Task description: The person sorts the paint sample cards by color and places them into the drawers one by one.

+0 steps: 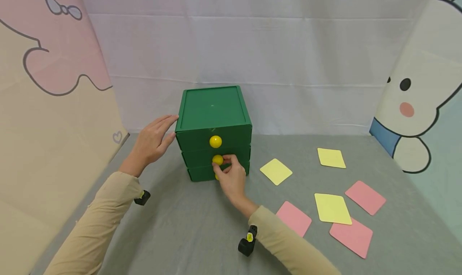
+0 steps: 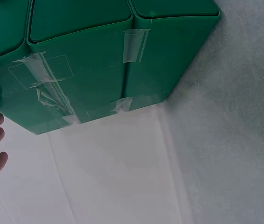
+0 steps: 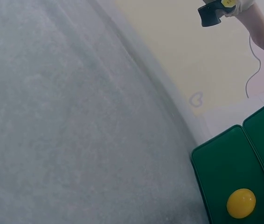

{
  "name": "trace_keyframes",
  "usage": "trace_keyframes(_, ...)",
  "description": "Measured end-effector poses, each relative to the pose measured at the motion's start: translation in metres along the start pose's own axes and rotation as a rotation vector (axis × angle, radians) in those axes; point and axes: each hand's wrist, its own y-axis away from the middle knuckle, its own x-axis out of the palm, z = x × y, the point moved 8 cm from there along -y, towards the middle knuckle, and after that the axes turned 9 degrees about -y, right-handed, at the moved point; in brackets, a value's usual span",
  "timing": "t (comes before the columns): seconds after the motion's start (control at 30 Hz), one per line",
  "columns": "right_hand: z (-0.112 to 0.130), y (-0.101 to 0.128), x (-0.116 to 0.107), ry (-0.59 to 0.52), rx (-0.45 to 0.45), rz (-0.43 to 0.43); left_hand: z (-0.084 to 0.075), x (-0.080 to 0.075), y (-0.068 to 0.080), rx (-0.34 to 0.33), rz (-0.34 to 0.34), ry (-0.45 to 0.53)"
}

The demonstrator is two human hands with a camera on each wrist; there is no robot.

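Note:
A green three-drawer box (image 1: 213, 106) stands upright with its front toward me. Round yellow knobs mark its drawers: the top knob (image 1: 215, 141), the middle knob (image 1: 217, 159) and a bottom knob (image 3: 241, 203), mostly hidden by my hand in the head view. With thumb and fingers, my right hand (image 1: 232, 180) pinches the middle knob. The drawers look closed. My left hand (image 1: 151, 140) rests its extended fingers against the box's upper left edge. In the left wrist view, clear tape (image 2: 134, 45) crosses the seams on the box's side.
Yellow cards (image 1: 276, 171) and pink cards (image 1: 365, 197) lie scattered on the grey tabletop (image 1: 173, 235) to the right of the box. One yellow card (image 1: 333, 208) overlaps a pink card (image 1: 351, 237). Behind the box hangs a white cloth (image 1: 306, 66); printed cartoon panels flank both sides.

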Motion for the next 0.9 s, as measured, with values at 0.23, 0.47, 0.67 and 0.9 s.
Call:
trace_keyframes(0.23, 0.004, 0.000, -0.001, 0.021, -0.019, 0.022, 0.000, 0.000, 0.000, -0.004, 0.005, 0.004)
trace_keyframes(0.47, 0.011, 0.008, -0.003, -0.016, 0.003, 0.073, 0.001, -0.001, 0.002, -0.005, 0.006, 0.001)
trace_keyframes(0.67, 0.012, 0.018, -0.007, -0.029, 0.020, 0.108, 0.001, -0.002, 0.003, -0.004, 0.007, -0.003)
trace_keyframes(0.9, 0.018, 0.034, -0.014, -0.030, 0.032, 0.171, 0.001, -0.002, 0.001, -0.004, 0.010, -0.009)
